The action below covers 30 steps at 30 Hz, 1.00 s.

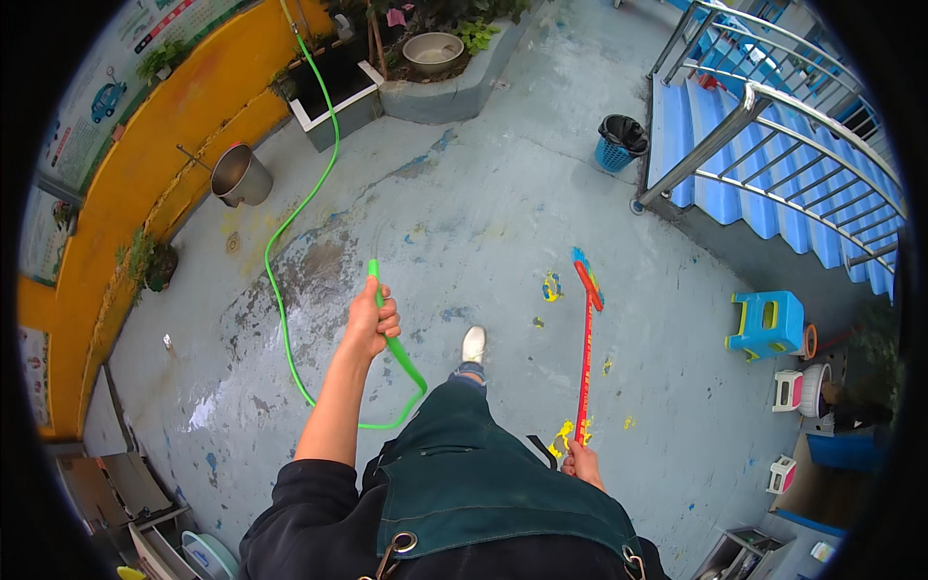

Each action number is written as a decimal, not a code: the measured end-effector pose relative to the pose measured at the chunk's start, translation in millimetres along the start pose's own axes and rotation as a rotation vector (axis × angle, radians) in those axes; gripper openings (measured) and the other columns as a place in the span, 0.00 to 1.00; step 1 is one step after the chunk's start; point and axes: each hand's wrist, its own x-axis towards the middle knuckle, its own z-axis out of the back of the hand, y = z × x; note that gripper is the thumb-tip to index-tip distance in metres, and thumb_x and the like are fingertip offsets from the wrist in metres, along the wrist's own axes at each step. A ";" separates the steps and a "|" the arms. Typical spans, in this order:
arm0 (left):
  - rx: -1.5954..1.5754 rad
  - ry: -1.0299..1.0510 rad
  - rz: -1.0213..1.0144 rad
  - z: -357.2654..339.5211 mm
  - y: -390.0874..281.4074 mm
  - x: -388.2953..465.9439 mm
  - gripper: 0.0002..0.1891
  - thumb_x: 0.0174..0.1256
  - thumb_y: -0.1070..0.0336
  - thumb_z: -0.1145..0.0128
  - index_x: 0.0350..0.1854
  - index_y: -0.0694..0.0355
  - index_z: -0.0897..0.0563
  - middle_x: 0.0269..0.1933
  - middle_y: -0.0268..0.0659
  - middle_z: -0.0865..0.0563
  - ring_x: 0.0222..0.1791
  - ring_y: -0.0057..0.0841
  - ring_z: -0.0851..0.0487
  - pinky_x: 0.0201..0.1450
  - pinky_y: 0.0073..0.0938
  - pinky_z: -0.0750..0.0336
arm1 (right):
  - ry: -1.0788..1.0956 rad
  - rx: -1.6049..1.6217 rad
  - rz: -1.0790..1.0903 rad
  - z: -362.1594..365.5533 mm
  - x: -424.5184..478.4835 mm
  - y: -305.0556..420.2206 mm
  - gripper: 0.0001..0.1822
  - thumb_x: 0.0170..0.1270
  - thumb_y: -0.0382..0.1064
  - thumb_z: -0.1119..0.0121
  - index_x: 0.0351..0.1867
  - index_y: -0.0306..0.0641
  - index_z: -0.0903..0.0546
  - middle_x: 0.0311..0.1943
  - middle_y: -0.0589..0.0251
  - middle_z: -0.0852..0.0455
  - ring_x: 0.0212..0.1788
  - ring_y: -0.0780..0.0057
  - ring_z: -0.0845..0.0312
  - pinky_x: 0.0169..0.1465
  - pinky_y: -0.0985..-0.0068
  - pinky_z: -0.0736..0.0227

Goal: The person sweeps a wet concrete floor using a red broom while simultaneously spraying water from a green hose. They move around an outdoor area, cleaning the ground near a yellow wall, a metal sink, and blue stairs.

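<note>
My left hand (373, 315) grips a green hose (406, 368) close to its end, which points away from me, and a faint streak of water seems to leave it. From there the hose loops over the floor and runs up to a tap (294, 27) at the far wall. My right hand (582, 464) holds the red handle of a broom (586, 362) at my right side. Its red head (589, 285) with blue, multicoloured bristles rests on the painted grey floor (500, 217), beside worn yellow and blue paint patches.
A metal bucket (243, 176) and a potted plant (156, 262) stand along the yellow wall (123, 210). Further off are a planter (435, 98) and a blue bin with a black bag (620, 145). Blue stairs with a steel railing (696, 170) and a blue stool (767, 324) are to the right.
</note>
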 end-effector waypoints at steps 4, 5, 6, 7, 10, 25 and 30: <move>-0.045 -0.011 -0.010 -48.1 -2.5 63.1 0.19 0.68 0.42 0.63 0.29 0.52 0.35 0.14 0.24 0.44 0.10 0.14 0.51 0.13 0.18 0.54 | 0.051 -0.067 0.011 -5.4 21.5 66.2 0.14 0.60 0.44 0.46 0.25 0.45 0.37 0.10 0.73 0.41 0.08 0.83 0.49 0.11 0.81 0.51; -0.066 0.003 -0.030 -61.8 -5.1 81.0 0.19 0.68 0.43 0.63 0.29 0.52 0.36 0.14 0.24 0.44 0.10 0.14 0.51 0.13 0.18 0.54 | 0.044 -0.100 0.014 -7.1 29.7 88.4 0.14 0.60 0.44 0.46 0.25 0.45 0.37 0.10 0.73 0.41 0.08 0.83 0.48 0.11 0.81 0.51; -0.063 -0.023 -0.030 -74.9 -8.0 97.6 0.18 0.68 0.43 0.63 0.29 0.52 0.36 0.14 0.24 0.44 0.10 0.14 0.51 0.13 0.18 0.54 | 0.045 -0.171 0.040 -10.5 37.0 110.8 0.13 0.60 0.44 0.46 0.25 0.43 0.36 0.10 0.72 0.40 0.08 0.83 0.47 0.11 0.80 0.50; -0.068 -0.025 -0.035 -88.9 -10.2 113.4 0.18 0.69 0.43 0.63 0.29 0.52 0.36 0.14 0.24 0.44 0.10 0.14 0.51 0.13 0.18 0.54 | 0.025 -0.237 0.059 -13.7 44.1 134.5 0.13 0.60 0.44 0.46 0.26 0.42 0.35 0.10 0.72 0.39 0.08 0.83 0.47 0.11 0.80 0.49; -0.100 -0.066 -0.022 -132.7 -20.6 159.0 0.17 0.69 0.45 0.64 0.29 0.52 0.36 0.14 0.25 0.44 0.10 0.14 0.51 0.13 0.18 0.54 | -0.020 -0.394 0.125 -25.6 64.4 211.3 0.13 0.60 0.45 0.47 0.28 0.37 0.29 0.11 0.71 0.37 0.07 0.81 0.44 0.10 0.79 0.47; -0.212 -0.370 -0.006 -322.7 -78.0 417.5 0.19 0.68 0.44 0.63 0.29 0.54 0.37 0.14 0.25 0.47 0.11 0.16 0.53 0.14 0.21 0.54 | 0.088 -0.739 0.220 -35.2 172.6 590.2 0.14 0.61 0.46 0.46 0.38 0.36 0.28 0.13 0.67 0.31 0.08 0.79 0.37 0.11 0.78 0.43; -0.272 -0.395 0.012 -407.2 -91.0 489.7 0.18 0.69 0.44 0.64 0.29 0.54 0.37 0.14 0.25 0.47 0.11 0.16 0.53 0.14 0.21 0.55 | 0.099 -0.941 0.281 -42.1 228.8 764.6 0.16 0.60 0.47 0.46 0.35 0.33 0.26 0.14 0.66 0.30 0.08 0.78 0.35 0.11 0.77 0.40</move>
